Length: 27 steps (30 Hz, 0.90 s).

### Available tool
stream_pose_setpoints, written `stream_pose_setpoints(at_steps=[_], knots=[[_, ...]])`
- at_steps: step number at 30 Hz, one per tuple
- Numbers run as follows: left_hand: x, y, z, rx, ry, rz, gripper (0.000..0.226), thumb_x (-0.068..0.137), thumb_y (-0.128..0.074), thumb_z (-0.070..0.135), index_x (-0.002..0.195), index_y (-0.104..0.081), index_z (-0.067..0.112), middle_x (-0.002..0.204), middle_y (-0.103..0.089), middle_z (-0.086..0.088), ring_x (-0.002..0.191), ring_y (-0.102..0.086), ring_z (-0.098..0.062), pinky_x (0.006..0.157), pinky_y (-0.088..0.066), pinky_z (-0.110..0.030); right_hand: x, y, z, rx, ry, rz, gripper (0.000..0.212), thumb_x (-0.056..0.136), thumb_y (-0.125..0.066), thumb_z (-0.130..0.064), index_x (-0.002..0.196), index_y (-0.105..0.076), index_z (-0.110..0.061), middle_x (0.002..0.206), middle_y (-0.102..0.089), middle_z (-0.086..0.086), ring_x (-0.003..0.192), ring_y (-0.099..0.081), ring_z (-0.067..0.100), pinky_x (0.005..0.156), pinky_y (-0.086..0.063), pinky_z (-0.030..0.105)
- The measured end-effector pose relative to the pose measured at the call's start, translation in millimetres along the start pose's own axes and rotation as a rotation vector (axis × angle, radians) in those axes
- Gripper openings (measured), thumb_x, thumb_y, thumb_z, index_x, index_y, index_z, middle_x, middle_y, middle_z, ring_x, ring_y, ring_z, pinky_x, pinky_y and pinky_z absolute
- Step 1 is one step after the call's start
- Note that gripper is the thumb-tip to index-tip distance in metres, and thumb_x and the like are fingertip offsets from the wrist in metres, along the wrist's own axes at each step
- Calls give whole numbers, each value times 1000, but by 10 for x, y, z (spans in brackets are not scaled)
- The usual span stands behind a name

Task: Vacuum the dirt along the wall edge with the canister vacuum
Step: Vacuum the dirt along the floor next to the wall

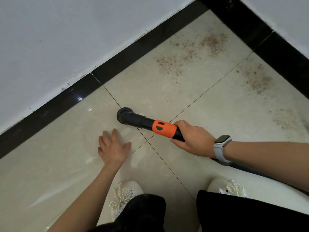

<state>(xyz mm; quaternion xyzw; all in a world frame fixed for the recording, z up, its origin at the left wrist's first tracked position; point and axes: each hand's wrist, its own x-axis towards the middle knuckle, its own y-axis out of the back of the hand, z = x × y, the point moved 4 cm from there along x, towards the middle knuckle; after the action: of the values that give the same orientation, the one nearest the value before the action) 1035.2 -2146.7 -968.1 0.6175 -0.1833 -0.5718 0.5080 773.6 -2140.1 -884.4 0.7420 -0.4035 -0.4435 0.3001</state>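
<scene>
The right hand [192,138] covers the rear of the vacuum handle [165,128], and the hose [234,166] behind it shows only as a sliver under the wrist — the canister lies outside the picture. The nozzle [122,115] hides its own mouth against the floor. The dirt [257,81] runs off the right edge — both legs [250,213] are cut by the bottom edge.

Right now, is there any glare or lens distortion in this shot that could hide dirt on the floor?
Head view: a bright glare spot sits on the glossy black baseboard, with soft sheen streaks on the tiles near the left hand; wide-angle bending curves the wall line; the dirt near the corner stays clearly visible; the nozzle and right hand look sharp.
</scene>
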Motion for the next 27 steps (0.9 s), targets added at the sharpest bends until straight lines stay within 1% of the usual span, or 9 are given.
stream_pose_setpoints(at_steps=[4,8,10,13,16,19,21,24,27], knots=[[-11,9,10,1,6,6,78,84,-61,46,147,-18,26,157,-2,-8,144,1,-28,114,-13,-48,197,28,-167,-35,35,51,59,92,-51,-39,142,-24,-19,125,-52,8,88,-61,36,64,-39,34],[-21,20,1,-7,1,23,78,83,-62,46,146,-21,26,157,-4,-6,144,0,-27,112,-15,-48,459,26,-401,-155,79,53,74,91,-49,-52,149,-6,-33,112,-53,8,77,-60,33,60,-35,30],[-28,18,-19,-21,0,28,78,82,-63,45,145,-21,26,157,-3,-5,144,1,-25,113,-14,-47,589,8,-537,-172,77,73,67,94,-47,-45,148,-10,-34,105,-52,7,64,-50,28,53,-30,28],[-36,22,-67,-40,-14,36,81,82,-63,44,147,-19,23,158,-3,-2,145,1,-22,114,-13,-46,667,2,-588,-143,59,73,51,92,-46,-34,140,-29,-28,85,-54,5,58,-43,24,49,-27,27],[-34,34,-114,-24,-32,30,85,83,-63,45,149,-16,21,159,-3,-1,145,1,-21,114,-12,-46,460,-7,-427,-137,106,19,47,92,-46,-41,135,-31,-29,68,-45,-2,57,-45,22,49,-30,27],[-38,41,-122,-47,-30,19,86,83,-64,44,149,-16,20,159,-2,-1,145,1,-20,113,-11,-45,79,-33,-132,-200,141,-64,49,93,-41,-48,137,-28,-34,79,-51,-1,63,-50,22,56,-35,28],[-28,44,-96,-67,-16,15,84,82,-66,42,148,-18,19,159,-3,-2,145,2,-21,114,-12,-45,-52,39,99,-224,85,-57,47,93,-40,-48,136,-29,-36,86,-57,1,71,-57,25,62,-41,29],[-5,37,-28,-79,16,29,82,81,-67,41,146,-23,19,157,-4,-4,144,0,-23,113,-12,-46,33,263,433,-233,-94,41,45,91,-45,-47,132,-36,-31,94,-64,4,81,-61,31,67,-44,32],[7,13,69,-85,11,43,81,79,-69,40,144,-26,20,156,-4,-7,143,-1,-25,112,-14,-47,181,436,543,-190,-235,147,43,90,-49,-46,128,-42,-27,89,-63,6,75,-56,31,63,-38,31]])
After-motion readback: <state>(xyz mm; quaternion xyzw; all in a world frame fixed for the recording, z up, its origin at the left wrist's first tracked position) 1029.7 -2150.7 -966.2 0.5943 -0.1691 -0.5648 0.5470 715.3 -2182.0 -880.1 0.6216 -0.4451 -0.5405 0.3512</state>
